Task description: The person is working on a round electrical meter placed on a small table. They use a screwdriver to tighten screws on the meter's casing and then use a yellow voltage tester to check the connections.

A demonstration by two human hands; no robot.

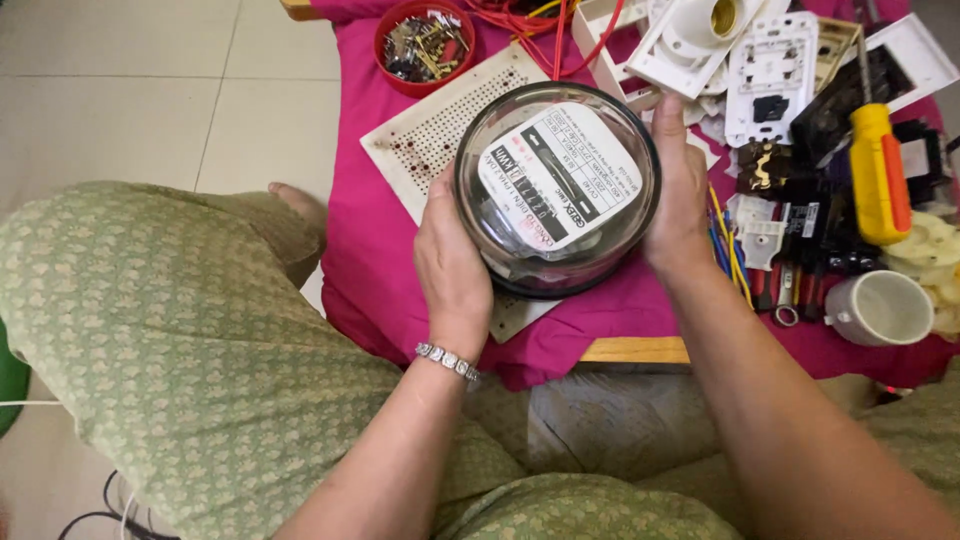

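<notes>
A round electricity meter with a clear glass dome, a black base and a white label plate is held between both hands over a low table covered in magenta cloth. My left hand grips its left side, a silver bracelet on the wrist. My right hand clasps its right side, fingers reaching up the far rim. Under the meter lies a white perforated board.
A red bowl of small metal parts sits at the back left. Right of the meter lie white switch plates, a yellow-handled screwdriver, coloured wires, pliers and a white cup. My knees in green patterned cloth fill the foreground.
</notes>
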